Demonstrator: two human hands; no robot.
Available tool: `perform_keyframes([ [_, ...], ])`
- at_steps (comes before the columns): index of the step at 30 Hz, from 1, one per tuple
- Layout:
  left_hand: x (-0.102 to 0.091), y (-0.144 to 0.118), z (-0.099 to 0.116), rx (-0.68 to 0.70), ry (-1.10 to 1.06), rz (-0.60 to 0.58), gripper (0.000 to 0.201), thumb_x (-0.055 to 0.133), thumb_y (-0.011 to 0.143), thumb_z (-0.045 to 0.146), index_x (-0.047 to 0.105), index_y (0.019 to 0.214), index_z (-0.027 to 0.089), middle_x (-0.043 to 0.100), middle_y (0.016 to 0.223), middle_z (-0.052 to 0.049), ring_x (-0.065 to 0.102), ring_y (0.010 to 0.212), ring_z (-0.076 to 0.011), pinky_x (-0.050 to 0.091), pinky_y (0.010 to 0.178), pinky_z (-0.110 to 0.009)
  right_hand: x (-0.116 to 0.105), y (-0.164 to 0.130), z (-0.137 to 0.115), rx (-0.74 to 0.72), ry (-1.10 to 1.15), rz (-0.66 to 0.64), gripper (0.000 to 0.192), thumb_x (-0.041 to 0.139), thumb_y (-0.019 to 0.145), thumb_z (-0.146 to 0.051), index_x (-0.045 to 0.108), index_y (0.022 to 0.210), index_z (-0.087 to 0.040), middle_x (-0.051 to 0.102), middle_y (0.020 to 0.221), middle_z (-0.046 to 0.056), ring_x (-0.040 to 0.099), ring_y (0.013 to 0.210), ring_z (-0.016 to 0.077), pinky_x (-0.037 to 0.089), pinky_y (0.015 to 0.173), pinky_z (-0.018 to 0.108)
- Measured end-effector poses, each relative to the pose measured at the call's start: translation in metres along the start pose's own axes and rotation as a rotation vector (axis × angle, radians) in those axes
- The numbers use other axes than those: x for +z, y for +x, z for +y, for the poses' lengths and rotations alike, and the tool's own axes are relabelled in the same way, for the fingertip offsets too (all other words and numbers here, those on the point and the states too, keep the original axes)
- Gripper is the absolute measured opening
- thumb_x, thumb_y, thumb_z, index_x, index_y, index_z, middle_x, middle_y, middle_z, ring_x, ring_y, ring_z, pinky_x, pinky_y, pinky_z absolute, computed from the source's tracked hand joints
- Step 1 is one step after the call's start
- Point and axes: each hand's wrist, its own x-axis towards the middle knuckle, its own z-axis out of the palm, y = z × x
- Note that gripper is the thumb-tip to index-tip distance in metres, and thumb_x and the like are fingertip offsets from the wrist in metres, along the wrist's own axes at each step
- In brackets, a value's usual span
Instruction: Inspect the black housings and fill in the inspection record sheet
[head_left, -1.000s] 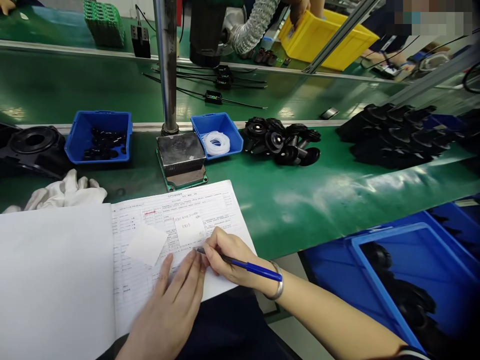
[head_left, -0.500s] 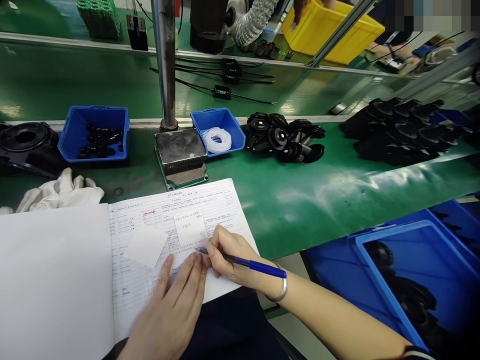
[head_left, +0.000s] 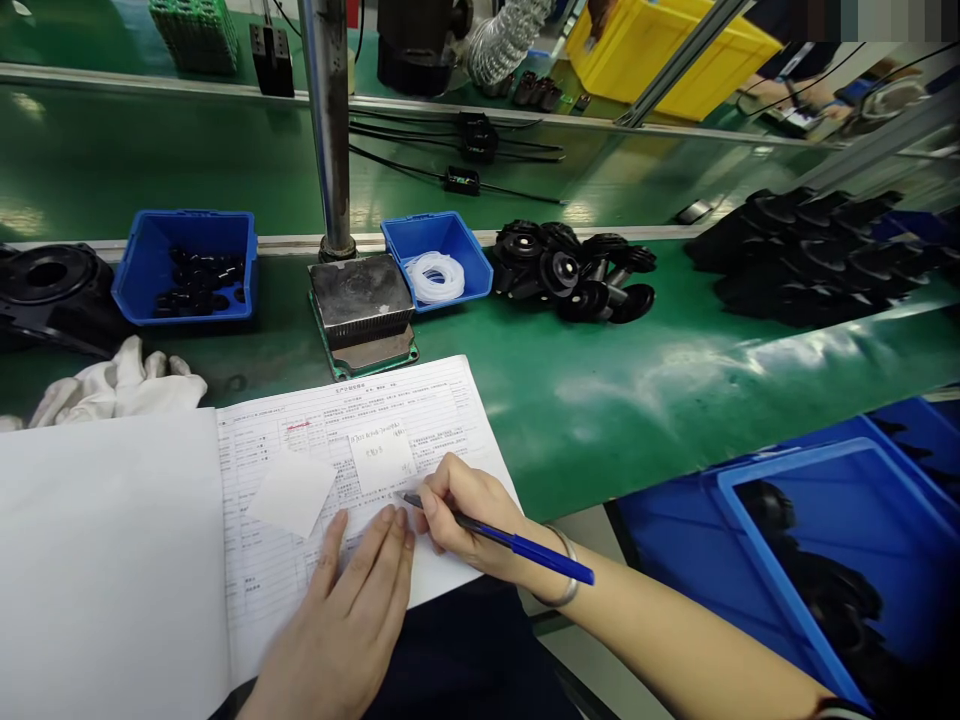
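Note:
My right hand [head_left: 469, 515] is closed on a blue-capped pen [head_left: 525, 547], its tip close to the printed sheet [head_left: 262, 570], just below a small handwritten note [head_left: 382, 460]. Whether the tip touches the paper I cannot tell. Flat on the lower part of the sheet lies my left hand [head_left: 349, 600], fingers stretched out and holding nothing. A blank white slip [head_left: 292, 492] rests on the sheet above that hand. Left of the printed page spreads a blank white page [head_left: 105, 560].
Behind the papers stands a metal post on a block [head_left: 362, 300]. Beside it are a blue bin of black parts [head_left: 131, 270], a blue bin with white tubing [head_left: 469, 270] and black round parts [head_left: 570, 272]. White gloves [head_left: 120, 385] lie left; a blue crate [head_left: 750, 540] is lower right.
My right hand has shifted slightly right and the pen's tip has moved a little right and up, its capped end lower. My left hand stays in place on the sheet.

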Motion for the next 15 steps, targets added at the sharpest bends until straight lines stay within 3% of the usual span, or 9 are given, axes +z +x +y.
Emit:
perform_keyframes([
  [9,0.0015,-0.0005,0.0,-0.001,-0.015,0.022,0.049,0.039,0.085,0.011,0.052,0.131,0.001,0.054,0.137,-0.019,0.041,0.135,-0.0335,0.014,0.119,-0.06,0.0006,0.0024,0.0033,-0.071,-0.087,-0.022,0.014,0.041,0.095,-0.023,0.033,0.084,-0.023,0.058,0.067,-0.003,0.053,0.053,0.0109,0.042,0.052,0.023],
  [15,0.0014,0.0015,0.0003,-0.005,-0.012,0.012,0.049,0.038,0.087,0.012,0.051,0.133,0.001,0.054,0.138,-0.019,0.041,0.136,-0.0329,0.013,0.12,-0.059,-0.0001,0.0044,-0.0015,0.025,-0.061,-0.038,0.015,0.041,0.093,-0.023,0.031,0.082,-0.024,0.055,0.063,-0.005,0.048,0.049,0.0108,0.039,0.049,0.023],
])
